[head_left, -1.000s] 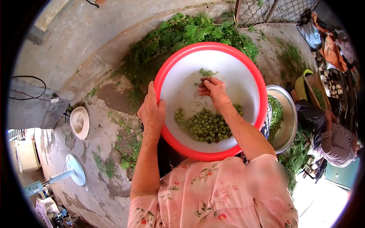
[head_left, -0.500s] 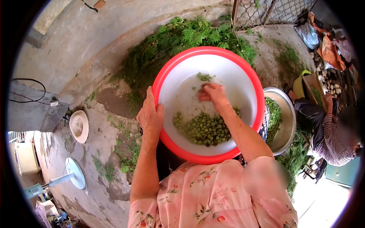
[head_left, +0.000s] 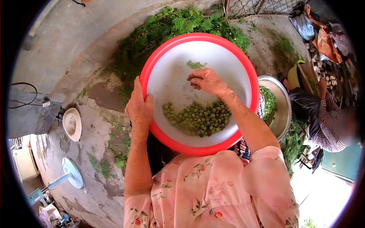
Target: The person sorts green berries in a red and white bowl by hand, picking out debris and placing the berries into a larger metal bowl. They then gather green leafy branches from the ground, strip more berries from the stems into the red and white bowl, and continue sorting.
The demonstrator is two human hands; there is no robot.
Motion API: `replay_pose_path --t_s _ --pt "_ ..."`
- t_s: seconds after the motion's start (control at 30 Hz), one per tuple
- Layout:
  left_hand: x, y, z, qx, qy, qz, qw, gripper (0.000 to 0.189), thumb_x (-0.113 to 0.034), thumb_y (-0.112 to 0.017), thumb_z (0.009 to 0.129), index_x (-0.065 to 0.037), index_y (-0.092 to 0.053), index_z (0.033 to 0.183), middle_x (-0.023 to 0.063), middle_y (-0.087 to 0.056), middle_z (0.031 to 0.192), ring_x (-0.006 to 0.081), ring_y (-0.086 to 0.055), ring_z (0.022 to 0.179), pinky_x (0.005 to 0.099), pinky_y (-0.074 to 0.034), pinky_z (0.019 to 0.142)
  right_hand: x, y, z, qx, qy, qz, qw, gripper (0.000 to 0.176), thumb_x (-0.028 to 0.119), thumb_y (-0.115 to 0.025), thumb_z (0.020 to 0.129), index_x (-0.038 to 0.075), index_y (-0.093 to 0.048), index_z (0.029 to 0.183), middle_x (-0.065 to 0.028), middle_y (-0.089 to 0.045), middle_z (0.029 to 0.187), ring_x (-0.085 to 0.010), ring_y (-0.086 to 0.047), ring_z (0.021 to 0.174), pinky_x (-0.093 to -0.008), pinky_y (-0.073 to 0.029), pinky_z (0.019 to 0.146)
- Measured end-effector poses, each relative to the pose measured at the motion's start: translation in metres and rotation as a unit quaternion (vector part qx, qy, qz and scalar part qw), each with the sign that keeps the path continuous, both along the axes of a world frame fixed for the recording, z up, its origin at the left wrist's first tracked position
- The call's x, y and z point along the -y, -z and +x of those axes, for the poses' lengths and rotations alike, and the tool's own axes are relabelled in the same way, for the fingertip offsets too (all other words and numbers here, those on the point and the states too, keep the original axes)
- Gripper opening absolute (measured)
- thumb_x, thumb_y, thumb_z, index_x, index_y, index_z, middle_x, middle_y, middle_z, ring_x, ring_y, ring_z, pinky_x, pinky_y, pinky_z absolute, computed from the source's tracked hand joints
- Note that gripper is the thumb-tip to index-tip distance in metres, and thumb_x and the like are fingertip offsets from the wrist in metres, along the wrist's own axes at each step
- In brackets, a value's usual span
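Grips basin (head_left: 254, 89) with partly closed left hand (head_left: 139, 109); curls right hand (head_left: 210, 81) inside, cannot tell if holding anything. Risks spilling fruit (head_left: 205, 118) through left-hand slip.

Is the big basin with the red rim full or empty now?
Neither: the basin is partly filled. Green fruits gather at the side near the person, while much white inner surface shows bare.

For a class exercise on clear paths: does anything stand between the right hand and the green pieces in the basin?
Nothing visible blocks it: the right hand reaches into the basin, with only thin scraps between it and the green pieces.
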State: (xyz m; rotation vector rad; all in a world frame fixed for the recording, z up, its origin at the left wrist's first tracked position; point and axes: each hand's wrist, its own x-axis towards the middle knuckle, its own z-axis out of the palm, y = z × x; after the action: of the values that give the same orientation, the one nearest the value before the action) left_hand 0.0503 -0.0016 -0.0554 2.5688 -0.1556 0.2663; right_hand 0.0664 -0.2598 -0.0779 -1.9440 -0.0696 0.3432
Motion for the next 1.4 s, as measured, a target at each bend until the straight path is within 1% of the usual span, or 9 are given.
replay_pose_path --t_s 0.27,0.57,0.87,0.97,1.07,1.17,1.27,1.37,1.4 --pt "0.000 -0.003 0.001 -0.027 0.003 0.007 1.000 0.068 -0.018 -0.058 0.080 -0.012 -0.032 0.142 0.0163 -0.058 0.121 0.0357 -0.059 0.102 0.0447 -0.045 0.087 0.032 0.005 -0.032 0.088 -0.127 -0.361 0.920 0.010 0.006 -0.063 0.070 0.004 -0.066 0.080 -0.0143 -0.065 0.080 -0.0310 -0.063 0.083 -0.0392 -0.051 0.072" --pt "0.002 -0.003 0.000 -0.014 0.005 0.007 1.000 0.067 -0.018 -0.058 0.079 -0.011 -0.033 0.142 0.0167 -0.057 0.122 0.0352 -0.058 0.104 0.0442 -0.045 0.087 0.025 0.049 -0.033 0.117 -0.178 -0.398 0.892 0.019 0.016 -0.072 0.071 0.007 -0.061 0.083 -0.0118 -0.062 0.082 -0.0325 -0.060 0.086 -0.0420 -0.049 0.074" --pt "0.003 -0.004 -0.003 -0.008 -0.004 0.002 1.000 0.066 -0.018 -0.056 0.080 -0.011 -0.034 0.141 0.0178 -0.058 0.121 0.0363 -0.059 0.101 0.0448 -0.045 0.086 0.022 0.046 -0.009 0.147 0.199 -0.323 0.913 0.022 0.022 -0.072 0.076 0.004 -0.065 0.084 -0.0144 -0.066 0.082 -0.0335 -0.062 0.078 -0.0390 -0.051 0.069" --pt "0.002 -0.005 -0.002 -0.009 0.001 -0.001 1.000 0.066 -0.017 -0.056 0.080 -0.011 -0.033 0.141 0.0178 -0.058 0.120 0.0364 -0.059 0.101 0.0454 -0.045 0.086 0.029 0.053 -0.006 0.123 0.225 -0.241 0.936 0.019 0.017 -0.069 0.079 0.003 -0.065 0.090 -0.0130 -0.067 0.080 -0.0288 -0.065 0.074 -0.0368 -0.051 0.067" --pt "0.002 -0.004 0.000 -0.015 0.000 0.002 1.000 0.066 -0.017 -0.056 0.080 -0.011 -0.033 0.142 0.0179 -0.058 0.120 0.0365 -0.059 0.100 0.0456 -0.045 0.085 0.020 0.017 -0.015 -0.107 0.032 -0.195 0.974 0.016 0.011 -0.065 0.082 0.001 -0.065 0.095 -0.0106 -0.066 0.076 -0.0232 -0.065 0.073 -0.0351 -0.052 0.066" --pt "0.002 -0.001 0.000 -0.008 0.004 0.000 1.000 0.066 -0.017 -0.056 0.080 -0.011 -0.033 0.142 0.0180 -0.058 0.119 0.0365 -0.059 0.099 0.0454 -0.045 0.085 0.020 0.025 -0.010 -0.203 0.019 -0.094 0.974 0.018 0.009 -0.061 0.083 -0.003 -0.065 0.096 -0.0087 -0.065 0.074 -0.0217 -0.066 0.074 -0.0345 -0.053 0.068" --pt "0.004 -0.006 -0.002 -0.012 -0.001 -0.012 1.000 0.067 -0.016 -0.059 0.079 -0.009 -0.034 0.141 0.0202 -0.059 0.118 0.0368 -0.059 0.101 0.0437 -0.045 0.087 0.016 0.040 -0.005 0.099 0.197 -0.068 0.973 0.021 0.008 -0.060 0.085 -0.002 -0.063 0.103 -0.0139 -0.065 0.089 -0.0250 -0.064 0.085 -0.0365 -0.053 0.076" --pt "0.003 -0.006 -0.003 -0.008 -0.002 -0.007 1.000 0.066 -0.017 -0.057 0.080 -0.010 -0.034 0.141 0.0184 -0.059 0.117 0.0366 -0.059 0.100 0.0444 -0.045 0.086 0.012 0.044 -0.010 0.250 0.231 -0.316 0.886 0.034 0.010 -0.058 0.087 -0.002 -0.053 0.119 -0.0196 -0.057 0.115 -0.0289 -0.056 0.107 -0.0376 -0.048 0.088" --pt "0.003 -0.005 -0.002 -0.004 0.000 -0.003 1.000 0.066 -0.018 -0.056 0.080 -0.011 -0.033 0.142 0.0169 -0.059 0.116 0.0364 -0.059 0.098 0.0451 -0.045 0.084 0.006 0.043 -0.012 0.150 0.176 -0.351 0.907 0.060 0.020 -0.059 0.089 -0.004 -0.031 0.137 -0.0263 -0.035 0.139 -0.0345 -0.036 0.130 -0.0416 -0.032 0.106"
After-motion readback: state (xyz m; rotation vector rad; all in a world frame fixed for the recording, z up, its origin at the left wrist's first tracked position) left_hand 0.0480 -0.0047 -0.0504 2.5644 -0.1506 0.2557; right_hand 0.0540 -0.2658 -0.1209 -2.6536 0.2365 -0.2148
